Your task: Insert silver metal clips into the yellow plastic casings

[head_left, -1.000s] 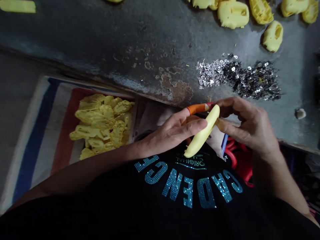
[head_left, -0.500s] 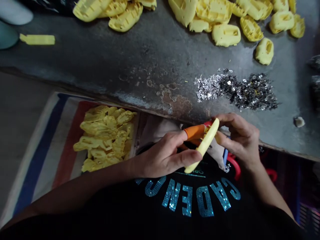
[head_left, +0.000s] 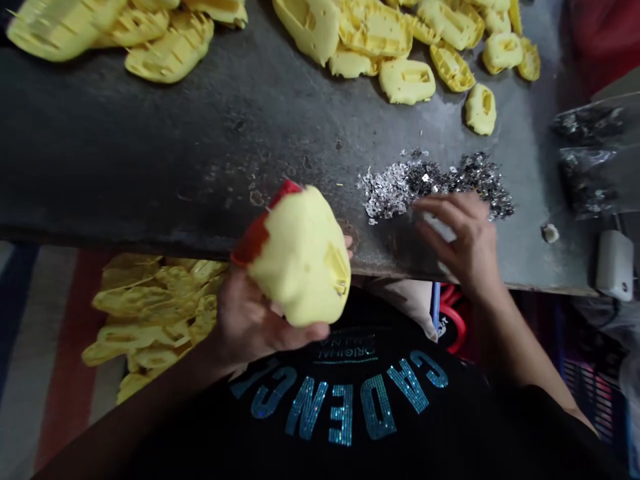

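Note:
A yellow moulded plastic shell (head_left: 305, 260) is gripped in my left hand (head_left: 250, 317), with its smooth rounded side and a rectangular slot facing up. Orange and red coverings show on that hand's fingers, along the shell's left edge; the fingertips underneath are mostly hidden. Over at the front of the metal table (head_left: 280, 140), my right hand (head_left: 463, 240) hovers beside a heap of small shiny metal clips (head_left: 390, 190). Its thumb and forefinger are apart, slightly blurred, and nothing shows between them.
More yellow shells (head_left: 375, 30) lie along the back of the table. Below the front edge at left is a pile of yellow parts (head_left: 155, 313). Bags of metal pieces (head_left: 587, 170) and a white device (head_left: 616, 265) sit at right, near a small whitish lump (head_left: 550, 233).
My right hand has left the shell and moved up to the metal clips. My left hand has shifted left and turned the shell from edge-on to face-up. The view has swung right.

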Tool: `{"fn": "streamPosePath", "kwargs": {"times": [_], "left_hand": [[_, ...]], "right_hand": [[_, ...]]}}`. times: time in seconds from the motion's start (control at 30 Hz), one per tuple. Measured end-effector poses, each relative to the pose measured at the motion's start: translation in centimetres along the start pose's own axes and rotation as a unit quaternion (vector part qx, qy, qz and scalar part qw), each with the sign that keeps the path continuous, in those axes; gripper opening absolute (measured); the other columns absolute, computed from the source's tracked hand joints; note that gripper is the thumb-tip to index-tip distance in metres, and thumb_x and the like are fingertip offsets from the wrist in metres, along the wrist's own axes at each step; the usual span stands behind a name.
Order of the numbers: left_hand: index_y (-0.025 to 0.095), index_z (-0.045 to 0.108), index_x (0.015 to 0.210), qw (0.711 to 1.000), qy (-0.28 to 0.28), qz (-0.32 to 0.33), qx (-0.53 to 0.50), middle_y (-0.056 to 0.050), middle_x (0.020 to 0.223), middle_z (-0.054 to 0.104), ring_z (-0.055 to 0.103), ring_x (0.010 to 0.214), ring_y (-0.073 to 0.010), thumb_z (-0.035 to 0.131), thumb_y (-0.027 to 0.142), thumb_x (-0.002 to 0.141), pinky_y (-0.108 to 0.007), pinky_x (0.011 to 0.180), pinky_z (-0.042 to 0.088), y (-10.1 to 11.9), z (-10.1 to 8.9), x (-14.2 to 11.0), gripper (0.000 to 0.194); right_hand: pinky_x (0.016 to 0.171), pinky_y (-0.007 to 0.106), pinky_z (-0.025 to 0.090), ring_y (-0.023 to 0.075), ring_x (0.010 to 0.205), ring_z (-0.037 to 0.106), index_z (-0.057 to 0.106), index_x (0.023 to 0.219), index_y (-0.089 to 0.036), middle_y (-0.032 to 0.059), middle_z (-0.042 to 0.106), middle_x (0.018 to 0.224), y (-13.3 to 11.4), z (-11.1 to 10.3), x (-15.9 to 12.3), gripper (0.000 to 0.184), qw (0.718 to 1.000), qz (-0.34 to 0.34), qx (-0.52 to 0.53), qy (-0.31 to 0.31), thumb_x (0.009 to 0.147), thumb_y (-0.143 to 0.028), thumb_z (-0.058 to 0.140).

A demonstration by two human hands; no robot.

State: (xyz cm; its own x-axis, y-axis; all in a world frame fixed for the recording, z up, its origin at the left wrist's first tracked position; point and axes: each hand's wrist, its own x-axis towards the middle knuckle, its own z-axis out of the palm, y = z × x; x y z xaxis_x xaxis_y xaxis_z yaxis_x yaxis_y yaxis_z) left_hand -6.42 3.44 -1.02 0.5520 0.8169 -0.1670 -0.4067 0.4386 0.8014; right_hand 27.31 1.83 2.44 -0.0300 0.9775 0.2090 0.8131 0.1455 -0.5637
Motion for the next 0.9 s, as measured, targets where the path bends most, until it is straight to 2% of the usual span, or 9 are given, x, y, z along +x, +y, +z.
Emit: {"fn": "streamPosePath", "kwargs": {"times": [0.07, 0.13, 0.2, 0.3, 0.37, 0.47, 0.6, 0.77, 0.9], "left_hand": [[0.045, 0.071, 0.166, 0.999, 0.008, 0.046, 0.006, -0.003, 0.163, 0.081, 0.07, 0.161, -0.0386, 0.101, 0.027, 0.087, -0.053, 0.126, 0.066, -0.1, 0.7, 0.6, 0.086], [0.042, 0.072, 0.165, 0.996, 0.027, 0.079, 0.01, -0.004, 0.163, 0.081, 0.069, 0.161, -0.038, 0.095, 0.046, 0.097, -0.045, 0.113, 0.073, -0.5, 1.8, 1.3, 0.071], [0.036, 0.077, 0.158, 0.998, 0.042, 0.057, -0.003, -0.008, 0.161, 0.082, 0.07, 0.157, -0.0394, 0.096, 0.059, 0.095, -0.038, 0.099, 0.075, -0.9, 2.8, 1.7, 0.07], [0.032, 0.081, 0.15, 0.998, 0.042, 0.01, -0.04, -0.008, 0.158, 0.084, 0.077, 0.148, -0.0368, 0.097, 0.06, 0.095, -0.037, 0.097, 0.076, -1.4, 3.7, 1.7, 0.064], [0.03, 0.083, 0.147, 0.998, 0.024, -0.007, -0.058, -0.007, 0.155, 0.086, 0.078, 0.146, -0.0339, 0.093, 0.056, 0.099, -0.04, 0.106, 0.075, -1.5, 4.1, 1.5, 0.055], [0.028, 0.086, 0.144, 0.997, 0.01, -0.029, -0.075, -0.007, 0.153, 0.087, 0.079, 0.146, -0.0332, 0.09, 0.056, 0.102, -0.043, 0.116, 0.072, -1.7, 4.6, 1.4, 0.05], [0.031, 0.087, 0.143, 0.996, 0.026, -0.04, -0.079, -0.006, 0.156, 0.086, 0.078, 0.15, -0.0355, 0.09, 0.058, 0.101, -0.046, 0.117, 0.071, -2.3, 5.1, 1.5, 0.05], [0.029, 0.084, 0.146, 0.993, 0.05, -0.062, -0.085, -0.008, 0.162, 0.082, 0.068, 0.162, -0.0396, 0.088, 0.064, 0.101, -0.054, 0.126, 0.066, -3.1, 4.9, 1.2, 0.057], [0.025, 0.085, 0.137, 0.993, 0.041, -0.039, -0.101, -0.01, 0.151, 0.088, 0.082, 0.14, -0.0326, 0.089, 0.063, 0.099, -0.044, 0.115, 0.07, -3.2, 5.0, 0.9, 0.054]], "right_hand": [[0.115, 0.065, 0.046, 0.0408, 0.135, 0.067, 0.086, 0.129, -0.034, 0.0106, 0.085, 0.14, 2.5, -1.1, 0.8, 0.02, 0.983, 0.017, -0.18, 0.038, 0.113, -0.037, 0.074], [0.112, 0.065, 0.043, 0.0434, 0.134, 0.064, 0.085, 0.131, -0.032, 0.0117, 0.084, 0.139, 3.7, -1.2, 0.8, 0.023, 0.969, 0.012, -0.247, 0.026, 0.11, -0.036, 0.077], [0.108, 0.06, 0.044, 0.0399, 0.128, 0.066, 0.085, 0.129, -0.032, 0.01, 0.085, 0.133, 3.7, -0.8, 0.0, 0.02, 0.971, -0.01, -0.238, -0.001, 0.112, -0.035, 0.075], [0.099, 0.051, 0.044, 0.0324, 0.115, 0.071, 0.085, 0.127, -0.033, 0.0061, 0.087, 0.12, 2.7, -0.9, -2.0, 0.018, 0.985, -0.047, -0.165, -0.032, 0.115, -0.031, 0.071], [0.097, 0.048, 0.044, 0.0301, 0.111, 0.074, 0.085, 0.125, -0.032, 0.0049, 0.088, 0.117, 2.4, -1.6, -3.3, 0.018, 0.991, -0.047, -0.128, 0.0, 0.115, -0.027, 0.071], [0.097, 0.048, 0.044, 0.0298, 0.109, 0.076, 0.085, 0.116, -0.031, 0.0035, 0.089, 0.114, 3.0, -2.5, -4.9, 0.013, 0.989, -0.013, -0.118, 0.087, 0.114, -0.026, 0.073], [0.094, 0.048, 0.044, 0.0295, 0.104, 0.075, 0.084, 0.113, -0.033, 0.0023, 0.088, 0.106, 3.6, -1.8, -6.3, 0.009, 0.987, -0.004, -0.125, 0.104, 0.113, -0.029, 0.076], [0.095, 0.049, 0.045, 0.0289, 0.103, 0.073, 0.084, 0.116, -0.033, 0.0029, 0.086, 0.105, 2.9, 0.4, -4.9, 0.012, 0.985, -0.045, -0.141, 0.083, 0.117, -0.03, 0.072], [0.103, 0.054, 0.046, 0.0315, 0.113, 0.07, 0.084, 0.125, -0.036, 0.0053, 0.086, 0.119, 2.1, 1.9, -1.5, 0.021, 0.979, -0.065, -0.189, 0.048, 0.119, -0.03, 0.065]]}}
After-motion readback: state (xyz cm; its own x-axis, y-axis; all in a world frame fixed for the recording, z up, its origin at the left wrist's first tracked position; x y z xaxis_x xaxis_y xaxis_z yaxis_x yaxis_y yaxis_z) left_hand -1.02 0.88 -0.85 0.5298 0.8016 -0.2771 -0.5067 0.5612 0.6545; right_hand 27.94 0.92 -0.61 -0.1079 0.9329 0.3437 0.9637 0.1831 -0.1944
